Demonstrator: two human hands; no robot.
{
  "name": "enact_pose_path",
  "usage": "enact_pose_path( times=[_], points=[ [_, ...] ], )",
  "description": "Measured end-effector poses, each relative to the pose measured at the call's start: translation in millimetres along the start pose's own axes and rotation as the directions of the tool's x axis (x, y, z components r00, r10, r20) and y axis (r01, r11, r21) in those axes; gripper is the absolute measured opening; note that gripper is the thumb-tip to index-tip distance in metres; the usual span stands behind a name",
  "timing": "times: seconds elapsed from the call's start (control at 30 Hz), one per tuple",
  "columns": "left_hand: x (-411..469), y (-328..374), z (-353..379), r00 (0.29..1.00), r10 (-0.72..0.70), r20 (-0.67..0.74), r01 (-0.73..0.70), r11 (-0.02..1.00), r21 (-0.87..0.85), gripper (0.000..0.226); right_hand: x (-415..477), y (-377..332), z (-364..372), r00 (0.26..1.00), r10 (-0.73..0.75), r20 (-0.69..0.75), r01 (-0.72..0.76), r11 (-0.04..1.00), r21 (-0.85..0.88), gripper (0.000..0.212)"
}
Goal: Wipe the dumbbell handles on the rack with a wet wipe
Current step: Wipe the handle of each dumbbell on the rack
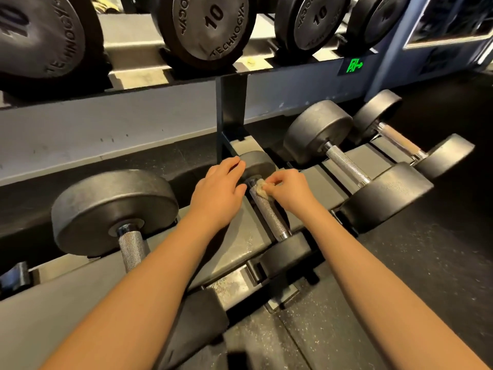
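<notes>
A small dumbbell lies on the lower rack shelf with its knurled metal handle (268,213) running toward me. My right hand (289,189) pinches a crumpled, yellowish wet wipe (261,188) against the far end of that handle. The fingers of my left hand (220,189) lie straight on the dumbbell's far black head (257,164). Its near head (286,253) sits at the shelf's front edge.
A larger dumbbell (114,212) lies to the left, two more (346,161) (400,138) to the right. The upper shelf carries several dumbbells marked 10 (210,25). A dark rack upright (230,110) stands just behind my hands. Speckled black floor (400,276) lies to the right.
</notes>
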State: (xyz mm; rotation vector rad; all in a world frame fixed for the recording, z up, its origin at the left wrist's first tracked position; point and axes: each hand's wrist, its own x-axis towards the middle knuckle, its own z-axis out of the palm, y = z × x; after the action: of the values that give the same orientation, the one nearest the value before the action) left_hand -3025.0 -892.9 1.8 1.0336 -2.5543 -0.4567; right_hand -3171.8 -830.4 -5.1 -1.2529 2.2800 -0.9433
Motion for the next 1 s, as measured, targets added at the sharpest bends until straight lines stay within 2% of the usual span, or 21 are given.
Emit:
enact_pose_path(
  times=[0.13, 0.3, 0.37, 0.47, 0.53, 0.67, 0.73, 0.8, 0.87, 1.0],
  points=[
    [0, -3, -4, 1.000, -0.003, 0.025, 0.003, 1.000, 0.007, 0.053, -17, 9, -9, 0.997, 0.012, 0.075, -0.002, 0.991, -0.132, 0.005],
    [2, 1, -5, 0.999, -0.008, 0.047, 0.007, 1.000, 0.018, 0.054, -39, 22, -26, 0.980, 0.127, 0.156, -0.087, 0.966, -0.243, 0.005],
    [2, 2, -4, 0.999, -0.008, 0.045, 0.007, 1.000, 0.019, 0.055, -32, 16, -20, 0.985, 0.122, 0.119, -0.091, 0.967, -0.236, 0.010],
    [2, 2, -4, 0.999, -0.011, 0.046, 0.010, 1.000, 0.021, 0.054, -18, 5, -7, 0.998, 0.069, -0.010, -0.070, 0.989, -0.133, 0.011],
    [2, 0, -5, 0.999, -0.012, 0.042, 0.011, 1.000, 0.018, 0.053, -16, 3, -5, 0.998, 0.070, -0.004, -0.070, 0.990, -0.123, 0.009],
    [3, -1, -5, 0.999, -0.007, 0.047, 0.007, 1.000, 0.013, 0.052, -30, 12, -22, 0.976, 0.162, 0.143, -0.104, 0.932, -0.346, 0.012],
    [4, -1, -5, 0.999, -0.001, 0.042, 0.000, 1.000, 0.009, 0.052, -34, 15, -24, 0.969, 0.193, 0.156, -0.118, 0.912, -0.392, 0.009],
    [4, -2, -6, 0.999, 0.002, 0.043, -0.002, 1.000, 0.004, 0.051, -30, 13, -18, 0.981, 0.165, 0.105, -0.120, 0.931, -0.346, 0.007],
    [4, -3, -6, 0.999, 0.000, 0.052, 0.000, 1.000, -0.013, 0.052, -22, 8, -8, 0.994, 0.110, 0.014, -0.104, 0.966, -0.238, 0.014],
    [3, -3, -9, 0.998, 0.002, 0.066, 0.001, 0.999, -0.038, 0.053, 0, -6, 8, 0.995, -0.010, -0.095, 0.003, 0.997, -0.078, 0.009]
  ],
)
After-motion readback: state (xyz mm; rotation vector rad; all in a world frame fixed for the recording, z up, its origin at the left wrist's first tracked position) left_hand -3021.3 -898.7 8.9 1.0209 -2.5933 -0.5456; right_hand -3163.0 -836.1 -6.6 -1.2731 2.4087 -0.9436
